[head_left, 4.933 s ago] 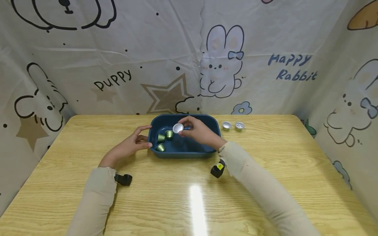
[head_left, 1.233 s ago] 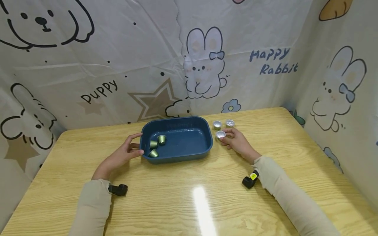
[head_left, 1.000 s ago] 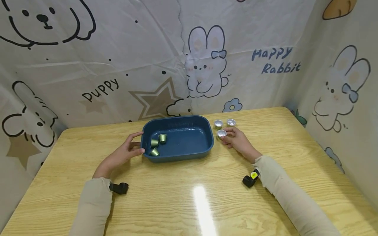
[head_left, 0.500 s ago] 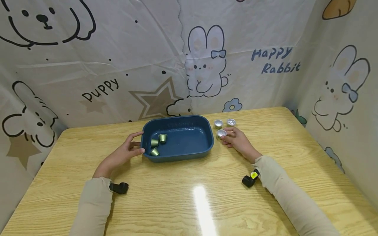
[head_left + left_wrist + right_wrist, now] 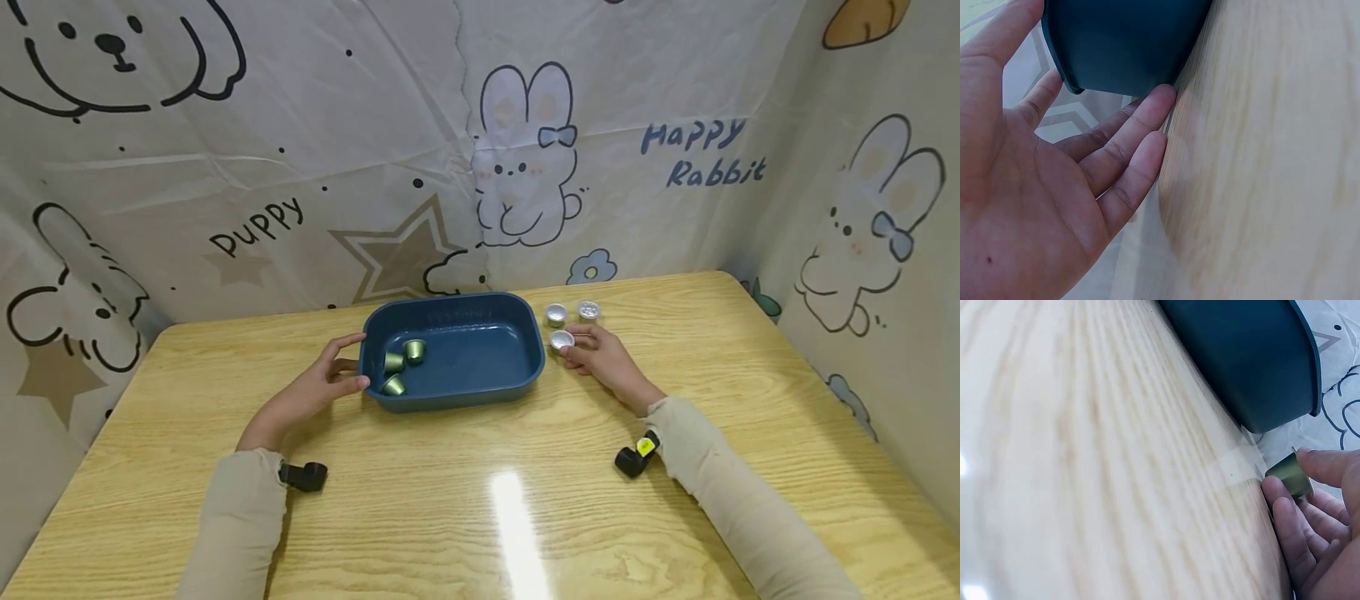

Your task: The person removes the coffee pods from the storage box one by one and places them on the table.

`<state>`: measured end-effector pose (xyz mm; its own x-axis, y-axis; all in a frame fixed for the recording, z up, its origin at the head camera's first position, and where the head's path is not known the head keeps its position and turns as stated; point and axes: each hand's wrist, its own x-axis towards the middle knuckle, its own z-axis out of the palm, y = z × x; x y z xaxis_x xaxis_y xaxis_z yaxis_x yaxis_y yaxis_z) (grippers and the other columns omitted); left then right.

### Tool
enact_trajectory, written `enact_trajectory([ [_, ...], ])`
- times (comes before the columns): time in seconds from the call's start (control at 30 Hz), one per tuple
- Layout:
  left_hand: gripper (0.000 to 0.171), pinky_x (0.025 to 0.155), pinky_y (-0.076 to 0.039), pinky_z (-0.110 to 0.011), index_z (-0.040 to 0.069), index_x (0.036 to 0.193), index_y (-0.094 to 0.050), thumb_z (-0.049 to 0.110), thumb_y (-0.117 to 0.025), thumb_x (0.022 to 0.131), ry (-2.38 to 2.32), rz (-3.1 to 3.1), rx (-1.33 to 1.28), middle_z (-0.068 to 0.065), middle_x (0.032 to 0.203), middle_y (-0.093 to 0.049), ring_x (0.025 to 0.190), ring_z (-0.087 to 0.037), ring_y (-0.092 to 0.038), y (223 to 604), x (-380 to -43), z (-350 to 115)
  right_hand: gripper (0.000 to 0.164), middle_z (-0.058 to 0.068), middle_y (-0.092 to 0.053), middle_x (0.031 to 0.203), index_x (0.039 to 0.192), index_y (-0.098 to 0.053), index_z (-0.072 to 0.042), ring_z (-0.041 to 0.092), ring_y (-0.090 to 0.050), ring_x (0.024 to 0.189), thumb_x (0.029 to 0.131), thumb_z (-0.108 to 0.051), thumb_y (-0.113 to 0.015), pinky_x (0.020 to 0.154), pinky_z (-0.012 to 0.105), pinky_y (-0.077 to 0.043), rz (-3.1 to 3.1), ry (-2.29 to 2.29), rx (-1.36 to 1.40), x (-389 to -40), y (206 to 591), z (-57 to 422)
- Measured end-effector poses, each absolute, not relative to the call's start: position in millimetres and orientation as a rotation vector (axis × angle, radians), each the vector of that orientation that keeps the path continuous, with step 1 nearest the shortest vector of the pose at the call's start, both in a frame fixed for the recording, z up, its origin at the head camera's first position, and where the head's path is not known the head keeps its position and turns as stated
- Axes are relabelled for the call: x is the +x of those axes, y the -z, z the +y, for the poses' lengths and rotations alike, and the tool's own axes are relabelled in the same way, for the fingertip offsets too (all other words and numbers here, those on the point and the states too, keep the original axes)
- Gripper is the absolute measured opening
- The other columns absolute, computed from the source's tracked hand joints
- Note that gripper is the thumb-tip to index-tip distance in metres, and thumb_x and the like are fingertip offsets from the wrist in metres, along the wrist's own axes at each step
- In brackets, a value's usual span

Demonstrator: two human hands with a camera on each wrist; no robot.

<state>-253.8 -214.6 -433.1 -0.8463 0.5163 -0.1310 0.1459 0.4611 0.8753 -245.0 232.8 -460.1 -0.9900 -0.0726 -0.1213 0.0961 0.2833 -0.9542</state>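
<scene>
A dark blue plastic bin (image 5: pixel 457 400) stands on the table with three green coffee capsules (image 5: pixel 414 352) at its left end. My left hand (image 5: pixel 315 392) touches that end, thumb and forefinger at the rim, the fingers fairly straight in the left wrist view. Just off the bin's right end, my right hand (image 5: pixel 607 362) pinches a coffee capsule (image 5: pixel 1289 477), silver lid up in the head view. In the right wrist view its green side shows between thumb and fingers, low at the table. Behind it are two capsules, one with a smooth lid (image 5: pixel 556 313), one with a crinkled lid (image 5: pixel 589 311).
The light wooden table (image 5: pixel 420 517) ends at a cloth backdrop (image 5: pixel 360 108) printed with cartoon animals, which also rises at both sides. Each wrist carries a small black camera (image 5: pixel 303 477). A bright light reflection lies across the table's front.
Since the oldest frame, my right hand has carried the capsule from over the bin to the table at its right. The head view has shifted. In the last second both hands stay nearly still.
</scene>
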Motion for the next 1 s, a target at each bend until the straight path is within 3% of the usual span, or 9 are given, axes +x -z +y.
enact_trajectory([
  [0.37,0.074,0.105,-0.035,-0.060,0.017,0.155,-0.009,0.025,-0.056,0.099,-1.355,2.333,0.589,-0.032,0.143,-0.040,0.134,-0.046,-0.039,433.2,-255.9,-216.5,0.056,0.027,-0.045,0.142,0.145,-0.034,0.002,0.004,-0.066,0.083,0.096,-0.010,-0.058,0.073,0.020,-0.053,2.322,1.845,0.027,-241.1,454.0,234.2],
  [0.73,0.075,0.107,-0.032,-0.062,0.020,0.155,-0.009,0.031,-0.057,0.098,-1.331,2.347,0.559,-0.030,0.145,-0.038,0.136,-0.045,-0.037,435.3,-256.6,-213.7,0.057,0.021,-0.042,0.140,0.146,-0.033,-0.001,0.006,-0.066,0.087,0.097,-0.018,-0.058,0.077,0.025,-0.054,2.231,1.938,0.086,-226.0,440.5,243.7],
  [1.0,0.074,0.108,-0.030,-0.063,0.023,0.155,-0.010,0.032,-0.057,0.098,-1.337,2.342,0.537,-0.029,0.145,-0.038,0.136,-0.045,-0.037,435.6,-255.7,-214.4,0.053,0.002,-0.051,0.120,0.142,-0.035,-0.002,0.006,-0.063,0.089,0.098,-0.020,-0.057,0.073,0.019,-0.051,2.050,2.148,0.105,-220.3,424.7,243.1],
])
